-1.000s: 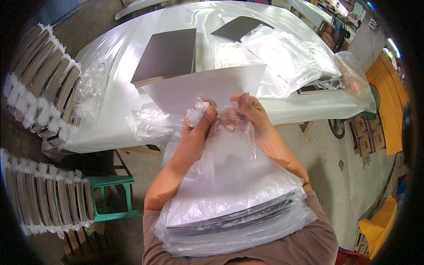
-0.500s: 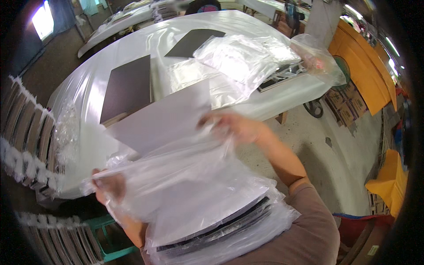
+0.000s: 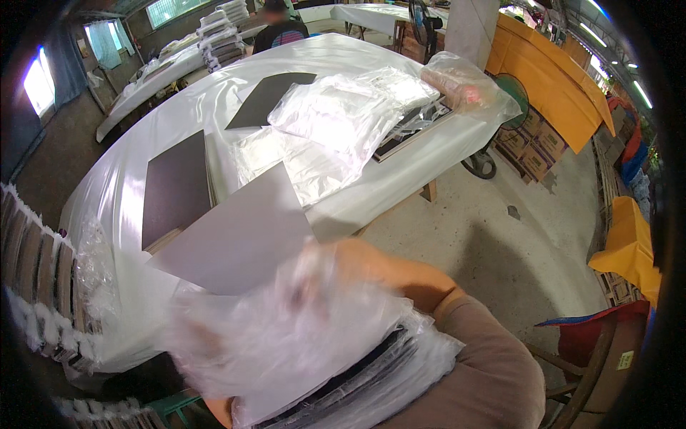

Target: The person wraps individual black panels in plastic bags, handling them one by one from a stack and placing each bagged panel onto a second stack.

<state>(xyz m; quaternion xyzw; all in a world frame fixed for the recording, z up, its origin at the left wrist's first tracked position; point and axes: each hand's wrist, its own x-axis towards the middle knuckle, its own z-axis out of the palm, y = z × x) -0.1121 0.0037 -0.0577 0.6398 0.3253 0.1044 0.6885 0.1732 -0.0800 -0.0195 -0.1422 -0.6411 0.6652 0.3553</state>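
A clear plastic bag (image 3: 250, 343) lies across my lap, blurred by motion. My right hand (image 3: 314, 275) is at its upper edge, with plastic up against the fingers; they are too smeared to read. My left hand (image 3: 200, 339) shows only faintly through the film at the left side, its fingers hidden. Beneath the bag, a stack of dark flat boards in clear plastic (image 3: 371, 379) rests on my lap. Just beyond my hands, a pale grey sheet (image 3: 236, 232) lies at the table's near edge, partly over a stack of dark boards (image 3: 175, 189).
The table (image 3: 107, 207) is covered in shiny plastic. On it lie a pile of clear bags (image 3: 336, 118) and another dark board (image 3: 268, 100). Plastic-wrapped stacks (image 3: 43, 272) stand at left. At right are a fan (image 3: 511, 100) and cartons (image 3: 532, 150). A person (image 3: 279, 28) is beyond the table.
My right hand has come down and toward my body with the bag's upper edge. The left hand has moved lower and inward. The view has shifted, showing more of the room.
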